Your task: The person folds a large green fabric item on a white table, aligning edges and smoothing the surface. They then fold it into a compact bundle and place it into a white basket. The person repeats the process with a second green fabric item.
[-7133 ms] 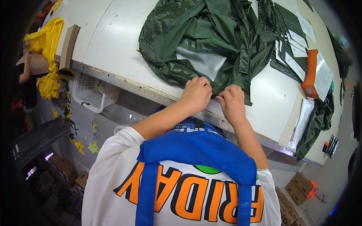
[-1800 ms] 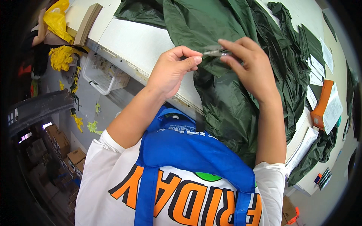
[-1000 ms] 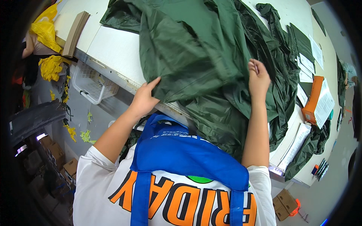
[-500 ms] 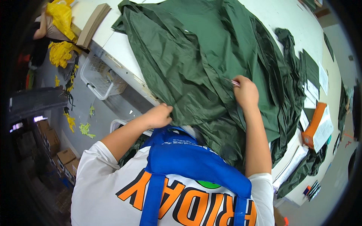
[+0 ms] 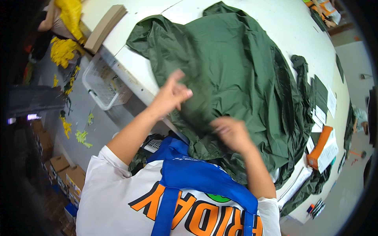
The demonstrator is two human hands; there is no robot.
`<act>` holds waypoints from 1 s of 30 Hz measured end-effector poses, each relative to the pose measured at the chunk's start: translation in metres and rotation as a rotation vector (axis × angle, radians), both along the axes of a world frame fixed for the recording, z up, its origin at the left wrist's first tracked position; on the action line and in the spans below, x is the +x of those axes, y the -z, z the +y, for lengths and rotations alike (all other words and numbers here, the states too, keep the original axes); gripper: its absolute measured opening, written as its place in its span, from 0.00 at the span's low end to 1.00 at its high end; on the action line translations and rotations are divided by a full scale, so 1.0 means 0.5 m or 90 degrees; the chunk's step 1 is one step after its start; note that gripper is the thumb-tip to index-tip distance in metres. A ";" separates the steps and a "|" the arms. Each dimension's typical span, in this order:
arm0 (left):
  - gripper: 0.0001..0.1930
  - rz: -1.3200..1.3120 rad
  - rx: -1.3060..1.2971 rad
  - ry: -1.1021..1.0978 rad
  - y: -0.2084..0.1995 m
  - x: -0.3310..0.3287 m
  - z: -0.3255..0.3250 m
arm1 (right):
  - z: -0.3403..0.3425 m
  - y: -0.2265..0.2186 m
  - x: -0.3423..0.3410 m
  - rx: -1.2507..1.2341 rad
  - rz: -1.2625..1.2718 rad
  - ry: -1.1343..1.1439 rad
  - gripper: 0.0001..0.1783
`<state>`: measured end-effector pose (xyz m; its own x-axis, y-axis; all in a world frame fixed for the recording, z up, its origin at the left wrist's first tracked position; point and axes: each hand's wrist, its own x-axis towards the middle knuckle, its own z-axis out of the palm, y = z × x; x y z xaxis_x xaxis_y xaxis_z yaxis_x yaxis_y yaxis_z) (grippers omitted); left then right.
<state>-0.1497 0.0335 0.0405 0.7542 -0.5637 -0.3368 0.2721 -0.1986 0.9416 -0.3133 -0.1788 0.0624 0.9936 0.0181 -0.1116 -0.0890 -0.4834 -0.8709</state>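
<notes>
A large dark green garment (image 5: 244,70) of thin, crinkled fabric lies spread over the white table (image 5: 145,10), its near part bunched against the front edge. My left hand (image 5: 171,96) hovers over the garment's left side, fingers apart, with nothing held. To its right, my right hand (image 5: 232,133) is over the near part of the fabric, smeared by motion. Its fingers look curled in; whatever they hold is hidden. The slim pointed tool that showed in this hand earlier cannot be made out.
Strips of brown cardboard (image 5: 104,29) lie at the table's left edge. Below stands a white plastic basket (image 5: 104,88). Papers (image 5: 330,104) and an orange box (image 5: 319,147) are on the right. Yellow fabric (image 5: 65,51) hangs at the far left, near another person's arm (image 5: 47,17).
My left hand has left the fabric's near edge and moved up and right, opening. My right hand has come down and left. The garment's far edge has shifted nearer.
</notes>
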 end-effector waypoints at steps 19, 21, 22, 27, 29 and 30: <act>0.30 -0.454 0.289 0.480 -0.005 0.064 -0.217 | -0.549 0.136 0.008 -0.604 0.222 0.635 0.13; 0.30 -0.353 0.070 0.485 -0.019 0.041 -0.290 | -0.591 0.119 -0.024 -0.357 0.120 0.628 0.15; 0.31 -0.181 0.046 0.483 -0.017 0.019 -0.332 | -0.595 0.092 -0.044 -0.269 0.043 0.570 0.15; 0.35 0.536 -0.259 0.243 0.009 -0.071 -0.495 | -0.337 -0.174 -0.080 -0.025 -0.008 0.316 0.13; 0.23 0.669 -0.366 0.256 0.016 -0.084 -0.494 | -0.259 -0.192 -0.114 -0.051 0.018 0.189 0.13; 0.20 0.593 -0.410 0.254 0.008 -0.094 -0.479 | -0.232 -0.186 -0.128 -0.077 0.000 0.110 0.13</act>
